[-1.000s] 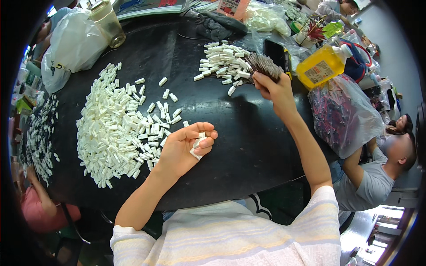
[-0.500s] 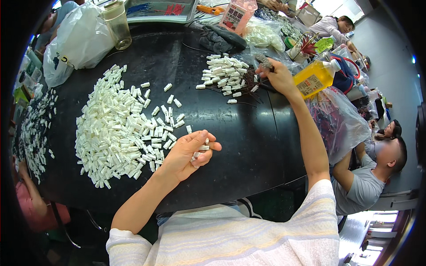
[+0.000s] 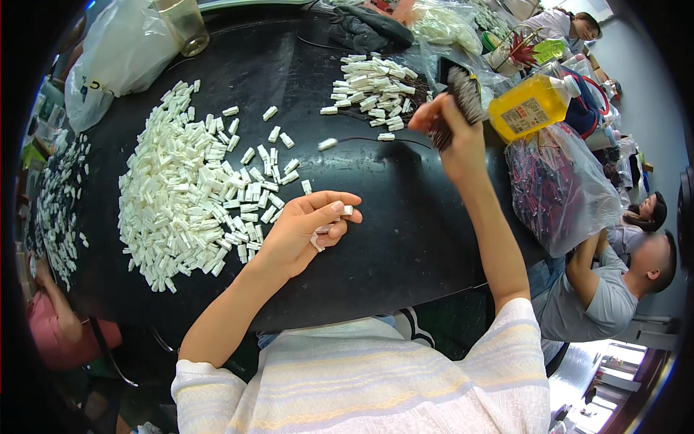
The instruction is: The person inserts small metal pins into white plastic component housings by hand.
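Note:
My left hand [image 3: 293,230] is closed around a few white plastic connector housings, one housing [image 3: 348,210] sticking out between thumb and forefinger. It is over the black table beside a large pile of loose housings [image 3: 181,195]. My right hand [image 3: 463,148], partly blurred, grips a bundle of dark wires [image 3: 468,94] with greyish ends pointing up. Left of that hand lies a smaller heap of housings [image 3: 372,90] with dark wires attached. A slightly blurred white housing [image 3: 328,144] sits apart in front of this heap, a dark wire running from it toward my right hand.
A yellow liquid bottle [image 3: 531,108] and a clear bag of wires [image 3: 560,188] are to the right. A white plastic bag [image 3: 119,61] and a clear jar [image 3: 184,25] stand far left, a dark cloth [image 3: 369,29] at the back. Other people sit around.
My right hand has turned, raising the wire bundle upright. A wired housing now lies apart in front of the smaller heap. My left hand has shifted little; the whole view has tilted slightly.

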Action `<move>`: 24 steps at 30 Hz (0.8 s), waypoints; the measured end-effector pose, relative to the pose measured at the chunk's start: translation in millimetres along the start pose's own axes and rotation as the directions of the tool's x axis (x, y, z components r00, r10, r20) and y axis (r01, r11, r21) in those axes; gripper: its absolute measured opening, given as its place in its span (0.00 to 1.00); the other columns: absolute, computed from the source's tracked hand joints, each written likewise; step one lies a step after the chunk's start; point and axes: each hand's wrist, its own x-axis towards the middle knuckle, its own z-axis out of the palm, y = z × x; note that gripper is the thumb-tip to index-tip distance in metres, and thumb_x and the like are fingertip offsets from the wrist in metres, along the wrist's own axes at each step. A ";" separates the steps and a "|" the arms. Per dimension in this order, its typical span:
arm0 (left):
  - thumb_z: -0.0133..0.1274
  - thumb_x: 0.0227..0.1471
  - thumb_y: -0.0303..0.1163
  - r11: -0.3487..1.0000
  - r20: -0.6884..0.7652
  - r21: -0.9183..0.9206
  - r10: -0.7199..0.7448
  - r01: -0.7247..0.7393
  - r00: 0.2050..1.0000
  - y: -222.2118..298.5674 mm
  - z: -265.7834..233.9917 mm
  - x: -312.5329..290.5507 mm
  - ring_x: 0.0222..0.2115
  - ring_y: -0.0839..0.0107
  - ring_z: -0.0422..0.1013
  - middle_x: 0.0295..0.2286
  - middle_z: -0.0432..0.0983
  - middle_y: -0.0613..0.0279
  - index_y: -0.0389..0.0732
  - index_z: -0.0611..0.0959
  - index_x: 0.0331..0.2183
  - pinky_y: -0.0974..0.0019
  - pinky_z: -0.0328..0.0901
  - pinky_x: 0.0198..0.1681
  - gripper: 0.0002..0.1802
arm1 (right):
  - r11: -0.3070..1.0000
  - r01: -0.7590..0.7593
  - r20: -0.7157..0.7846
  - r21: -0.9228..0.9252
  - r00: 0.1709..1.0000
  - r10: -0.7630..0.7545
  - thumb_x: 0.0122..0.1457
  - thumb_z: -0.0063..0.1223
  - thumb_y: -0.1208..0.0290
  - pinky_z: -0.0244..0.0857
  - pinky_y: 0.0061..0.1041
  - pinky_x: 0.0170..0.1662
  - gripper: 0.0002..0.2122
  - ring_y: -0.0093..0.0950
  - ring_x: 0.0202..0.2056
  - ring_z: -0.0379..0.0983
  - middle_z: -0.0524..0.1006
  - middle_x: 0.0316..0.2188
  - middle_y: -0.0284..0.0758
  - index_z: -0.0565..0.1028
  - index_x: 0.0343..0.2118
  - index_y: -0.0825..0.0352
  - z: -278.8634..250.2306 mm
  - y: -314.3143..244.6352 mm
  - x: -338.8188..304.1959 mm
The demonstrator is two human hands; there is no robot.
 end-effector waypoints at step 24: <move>0.46 0.51 0.24 0.995 -0.005 0.003 0.100 -0.100 0.995 2.4 -1.8 -3.6 0.16 0.85 0.56 0.30 0.73 0.54 0.32 0.73 0.38 0.84 0.51 0.16 0.11 | 0.954 -0.246 0.134 -0.171 0.953 0.270 0.53 0.49 0.72 0.55 0.14 0.17 0.08 0.18 0.15 0.65 0.70 0.15 0.33 0.71 0.30 0.74 26.8 2.5 -10.3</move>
